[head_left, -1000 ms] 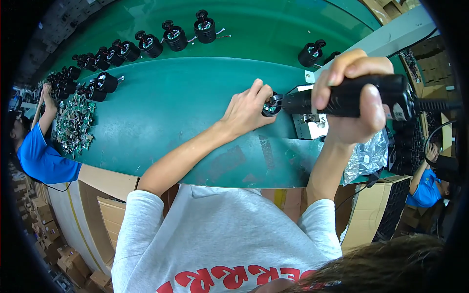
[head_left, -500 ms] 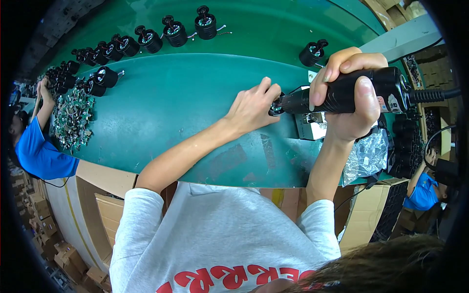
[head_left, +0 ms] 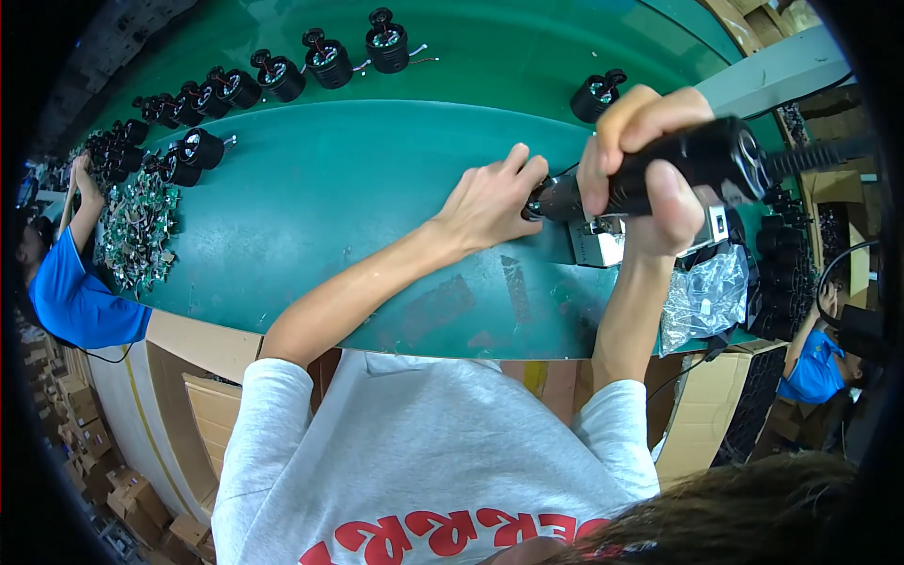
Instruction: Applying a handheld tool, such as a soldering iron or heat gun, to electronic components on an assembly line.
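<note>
Grasps with the left hand (head_left: 490, 202) a black, round, plastic-looking housing (head_left: 533, 209) on the worn, flat green bench top (head_left: 330, 207), likely to stop rotation. Wraps the right hand (head_left: 670, 209) tightly around a black, cylindrical, corded hand tool (head_left: 718, 158) between two and three o'clock of the housing, with nose aimed down at it, presumably for a firm push along the axis. Cannot tell the exact contact, partly hidden by the left hand. Has a silver, box-shaped metal device (head_left: 603, 250) just beside, at four o'clock, and a clear, crumpled plastic bag (head_left: 706, 292) beyond, perhaps for easy reach. Shows a spaced row of black, cylindrical units with raised round caps (head_left: 388, 55) from ten to eleven o'clock, likely to prevent tangled wires. Includes heaped green circuit boards (head_left: 141, 231) at nine o'clock, near a co-worker's blue sleeve (head_left: 85, 297).
</note>
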Available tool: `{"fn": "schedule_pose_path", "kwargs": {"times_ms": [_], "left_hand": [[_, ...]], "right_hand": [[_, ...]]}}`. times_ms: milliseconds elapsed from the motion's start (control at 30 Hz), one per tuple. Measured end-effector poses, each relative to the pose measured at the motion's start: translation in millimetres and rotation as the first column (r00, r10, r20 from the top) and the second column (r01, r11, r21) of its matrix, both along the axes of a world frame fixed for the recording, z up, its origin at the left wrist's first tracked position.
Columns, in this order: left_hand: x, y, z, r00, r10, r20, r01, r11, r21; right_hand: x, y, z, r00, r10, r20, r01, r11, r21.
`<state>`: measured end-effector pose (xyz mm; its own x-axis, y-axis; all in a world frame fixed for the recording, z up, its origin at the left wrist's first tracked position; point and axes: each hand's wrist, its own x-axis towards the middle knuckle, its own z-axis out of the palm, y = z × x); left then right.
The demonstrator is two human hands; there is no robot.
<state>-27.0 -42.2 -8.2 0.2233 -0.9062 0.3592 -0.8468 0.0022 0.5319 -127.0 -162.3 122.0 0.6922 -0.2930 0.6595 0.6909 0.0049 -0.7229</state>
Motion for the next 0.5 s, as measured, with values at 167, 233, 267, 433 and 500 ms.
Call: {"fn": "schedule_pose_path", "kwargs": {"times_ms": [167, 233, 267, 433, 500], "left_hand": [[1.2, 3.8, 1.7, 0.999, 0.007, -0.051, -0.005, 0.999, 0.034], [-0.4, 3.5, 1.3, 0.998, 0.025, -0.062, -0.025, 1.0, 0.011], [-1.0, 3.3, 1.1, 0.997, 0.035, -0.067, -0.035, 0.999, 0.0], [-1.5, 2.2, 2.2, 0.997, 0.051, -0.058, -0.051, 0.999, 0.002], [-1.7, 1.8, 3.3, 0.997, 0.053, -0.053, -0.053, 0.999, 0.007]], "right_hand": [[-14.2, -7.9, 9.7, 0.997, 0.034, 0.074, -0.034, 0.999, 0.006], [-18.3, -7.7, 14.8, 0.993, -0.011, 0.116, 0.014, 1.0, -0.028], [-19.4, -7.5, 16.6, 0.99, -0.031, 0.138, 0.038, 0.998, -0.044], [-14.5, -3.9, 14.9, 0.985, -0.05, 0.164, 0.053, 0.999, -0.009], [-13.1, -3.3, 15.1, 0.984, -0.032, 0.174, 0.028, 0.999, 0.025]]}}
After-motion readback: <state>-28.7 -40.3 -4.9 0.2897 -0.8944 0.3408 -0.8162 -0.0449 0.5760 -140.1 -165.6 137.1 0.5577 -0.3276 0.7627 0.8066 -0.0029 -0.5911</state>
